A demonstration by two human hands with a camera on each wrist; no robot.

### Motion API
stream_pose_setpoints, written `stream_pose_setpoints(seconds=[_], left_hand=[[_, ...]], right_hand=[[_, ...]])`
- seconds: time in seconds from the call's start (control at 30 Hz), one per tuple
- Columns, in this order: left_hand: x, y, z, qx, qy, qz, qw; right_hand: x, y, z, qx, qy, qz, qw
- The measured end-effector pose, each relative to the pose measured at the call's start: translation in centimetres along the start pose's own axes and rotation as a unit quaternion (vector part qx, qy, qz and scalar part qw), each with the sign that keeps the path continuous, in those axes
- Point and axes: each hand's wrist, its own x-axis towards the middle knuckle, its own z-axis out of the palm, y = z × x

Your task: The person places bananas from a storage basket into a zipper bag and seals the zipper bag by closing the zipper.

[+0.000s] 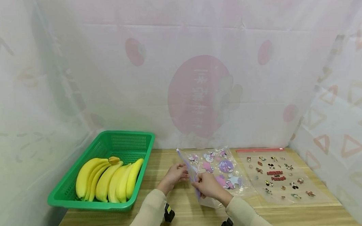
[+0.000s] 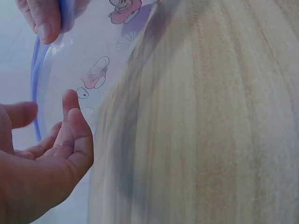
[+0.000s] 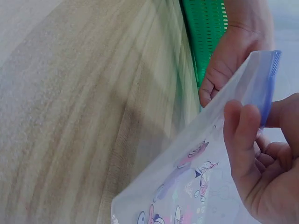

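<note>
My right hand (image 1: 210, 186) pinches the purple zip edge of a clear plastic zip bag (image 1: 216, 165) printed with pink and purple cartoon figures. In the right wrist view, the thumb and fingers of that hand (image 3: 266, 172) are on either side of the bag's edge (image 3: 267, 88). The bag is tilted up at its zip side, its far part lying toward the table. Just left of the zip edge is my left hand (image 1: 175, 176). Its fingers are loosely bent with nothing between them in the left wrist view, where the hand (image 2: 51, 158) appears apart from the bag.
A green plastic basket (image 1: 153, 136) with several bananas (image 1: 111, 181) stands on the left of the wooden table (image 1: 187, 225). Another clear bag (image 1: 274, 193), with a red zip edge and cartoon prints, lies flat at right. Printed cloth walls (image 1: 201, 33) enclose the table.
</note>
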Motion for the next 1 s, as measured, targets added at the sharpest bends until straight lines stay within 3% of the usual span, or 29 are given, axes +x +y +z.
stream_pose_setpoints(seconds=[0.23, 0.63, 0.8, 1.0], left_hand=[[0.09, -0.11, 0.02, 0.006, -0.002, 0.011, 0.9999], [0.07, 0.21, 0.10, 0.088, 0.085, 0.037, 0.9918], [0.02, 0.38, 0.15, 0.097, 0.098, 0.033, 0.9899], [-0.35, 0.16, 0.09, 0.137, 0.091, 0.034, 0.9857]], right_hand=[[-0.17, -0.04, -0.09, 0.014, 0.002, -0.011, 1.000], [-0.07, -0.32, -0.20, 0.082, 0.009, 0.018, 0.996], [-0.09, -0.33, -0.38, 0.066, 0.015, 0.032, 0.997], [-0.09, 0.17, -0.66, 0.035, 0.016, 0.051, 0.998]])
